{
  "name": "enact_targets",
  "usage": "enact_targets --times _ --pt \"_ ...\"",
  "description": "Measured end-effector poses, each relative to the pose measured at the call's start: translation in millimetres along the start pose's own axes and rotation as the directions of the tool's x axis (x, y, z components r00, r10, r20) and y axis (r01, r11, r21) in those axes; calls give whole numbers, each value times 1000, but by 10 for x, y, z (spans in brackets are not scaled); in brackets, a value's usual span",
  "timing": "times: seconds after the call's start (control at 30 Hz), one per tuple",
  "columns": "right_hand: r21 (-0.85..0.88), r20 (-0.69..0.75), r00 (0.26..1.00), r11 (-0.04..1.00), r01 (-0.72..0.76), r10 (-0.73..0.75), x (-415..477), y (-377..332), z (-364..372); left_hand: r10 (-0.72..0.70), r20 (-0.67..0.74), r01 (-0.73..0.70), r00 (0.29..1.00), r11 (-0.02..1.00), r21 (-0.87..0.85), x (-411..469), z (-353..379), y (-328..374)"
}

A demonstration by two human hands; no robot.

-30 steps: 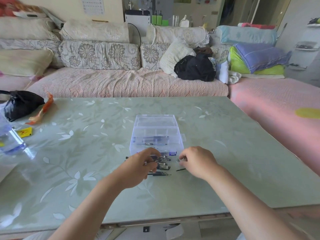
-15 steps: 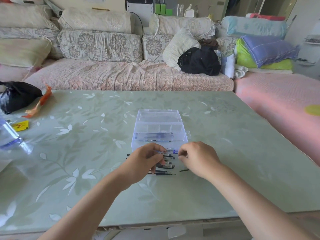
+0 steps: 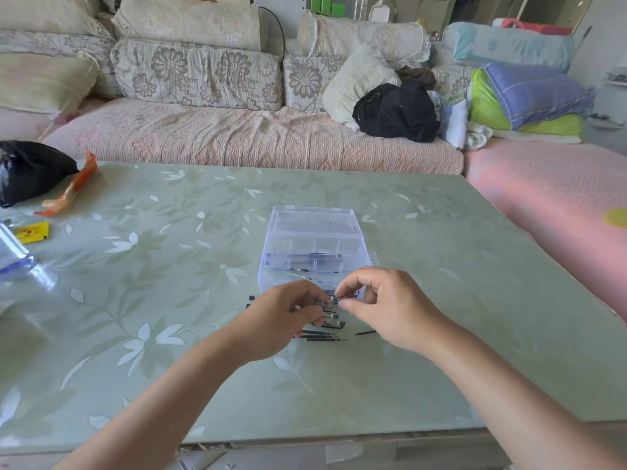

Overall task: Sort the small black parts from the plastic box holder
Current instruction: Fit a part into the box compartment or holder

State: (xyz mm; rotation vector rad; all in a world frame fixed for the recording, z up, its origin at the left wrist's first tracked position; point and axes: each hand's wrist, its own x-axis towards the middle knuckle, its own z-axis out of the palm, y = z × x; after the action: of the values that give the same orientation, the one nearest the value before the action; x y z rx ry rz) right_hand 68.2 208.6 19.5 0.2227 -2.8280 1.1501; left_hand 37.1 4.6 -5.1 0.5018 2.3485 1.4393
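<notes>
A clear plastic box [image 3: 314, 247] with its lid folded back sits mid-table, and some dark parts show through its front compartments. Just in front of it lie several small black parts [image 3: 330, 325], thin rods and clips, on the green table [image 3: 169, 300]. My left hand [image 3: 285, 320] hovers over this pile with fingers curled, pinching a small metal-and-black part. My right hand [image 3: 386, 307] meets it from the right, thumb and forefinger pinching the same small part. The hands cover much of the pile.
A black bag [image 3: 27, 171] and an orange wrapper [image 3: 71, 188] lie at the far left of the table, with a yellow packet [image 3: 32, 232] and a clear bottle [image 3: 13, 256] nearer. A sofa [image 3: 237, 137] with cushions runs behind the table.
Both hands have risen slightly off the pile and closed together, now pinching one small part between them. The view has tilted downward.
</notes>
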Motion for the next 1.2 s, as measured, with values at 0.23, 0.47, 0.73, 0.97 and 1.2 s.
enact_targets --times 0.23,0.47,0.73,0.97,1.2 --pt "-7 20 1000 1000 9 -9 1 -12 19 11 29 -12 1000 999 32 -11 1 2" --pt "-33 78 997 999 28 -26 -37 -70 23 25 70 -28 997 999 43 -46 -11 15" --pt "37 78 997 999 -9 6 -54 -76 63 -9 149 -2 989 998 70 -94 -70 59" --pt "-12 100 995 1000 -11 12 -53 -124 71 -24 154 7 988 994 113 -89 -103 64" --pt "-90 175 984 996 29 -13 -96 -121 90 -2 171 -31 985 981 191 -133 -125 50"
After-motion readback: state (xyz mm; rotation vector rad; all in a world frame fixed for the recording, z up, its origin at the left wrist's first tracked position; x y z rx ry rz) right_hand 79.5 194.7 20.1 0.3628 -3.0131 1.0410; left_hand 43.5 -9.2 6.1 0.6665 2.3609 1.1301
